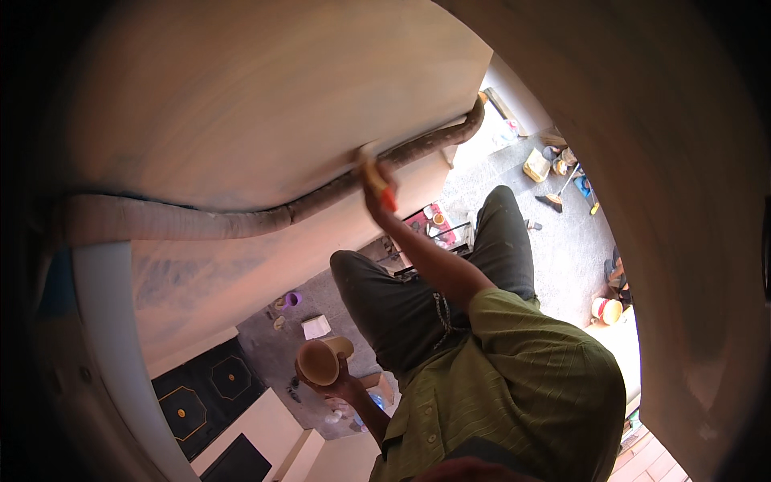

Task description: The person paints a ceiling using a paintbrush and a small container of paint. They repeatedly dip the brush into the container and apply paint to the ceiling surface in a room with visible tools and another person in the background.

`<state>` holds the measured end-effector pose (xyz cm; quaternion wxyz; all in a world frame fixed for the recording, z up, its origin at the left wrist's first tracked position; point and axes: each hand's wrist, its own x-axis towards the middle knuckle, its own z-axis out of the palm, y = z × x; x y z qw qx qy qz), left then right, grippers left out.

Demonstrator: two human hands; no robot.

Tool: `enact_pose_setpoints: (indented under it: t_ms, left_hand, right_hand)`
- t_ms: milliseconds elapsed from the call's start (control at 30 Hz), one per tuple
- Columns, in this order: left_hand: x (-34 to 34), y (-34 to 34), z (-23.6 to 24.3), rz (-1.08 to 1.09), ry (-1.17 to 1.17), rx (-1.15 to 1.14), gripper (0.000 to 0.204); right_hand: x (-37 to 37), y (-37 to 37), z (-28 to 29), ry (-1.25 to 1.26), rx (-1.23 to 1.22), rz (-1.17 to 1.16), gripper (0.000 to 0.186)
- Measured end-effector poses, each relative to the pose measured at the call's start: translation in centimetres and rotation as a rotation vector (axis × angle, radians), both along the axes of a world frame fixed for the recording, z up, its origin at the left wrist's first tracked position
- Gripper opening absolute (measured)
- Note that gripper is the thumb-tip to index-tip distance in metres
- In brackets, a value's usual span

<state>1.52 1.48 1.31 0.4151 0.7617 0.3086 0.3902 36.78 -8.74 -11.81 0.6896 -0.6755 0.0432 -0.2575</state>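
My right hand [377, 191] is raised to the wall, its fingers closed round a paintbrush [371, 173] with a pale and orange-red handle. Motion smears the brush head, which is at the upper edge of a brownish curved ledge [329, 191]; whether it touches cannot be told. Along that ledge, the left stretch looks pale pinkish and the right stretch darker and patchy. Lower down, my left hand [341, 384] grips a beige cup [321, 363], tilted so its round mouth faces me. Its inside looks tan, but the contents are not clear.
Far below my legs lies a grey floor [562, 233]. On it are a broom [552, 201], a yellowish container [536, 165], a white-and-red bucket [608, 311] and a purple mug [291, 300]. A red-topped surface with small pots [434, 221] shows beyond my knees. Walls rise on both sides.
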Motion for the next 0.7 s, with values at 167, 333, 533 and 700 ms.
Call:
enact_pose_setpoints:
  t_ms: [167, 333, 533, 700]
  left_hand:
    - [-0.4, 1.1, -0.5, 0.030, 0.085, 0.103, 0.077]
    - [-0.3, 0.9, -0.8, 0.044, -0.012, 0.072, 0.078]
    - [-0.5, 0.3, 0.1, 0.032, -0.018, 0.116, 0.079]
    - [-0.5, 0.4, -0.7, -0.008, -0.053, 0.044, 0.079]
  right_hand:
    - [-0.4, -2.2, 2.1, -0.181, -0.034, 0.044, 0.023]
    - [4.2, -12.1, 2.6, -0.256, -0.275, -0.211, 0.019]
    - [6.3, -14.6, 1.8, -0.059, -0.293, -0.513, 0.020]
    - [5.4, -6.8, 0.2, -0.190, -0.204, -0.335, 0.020]
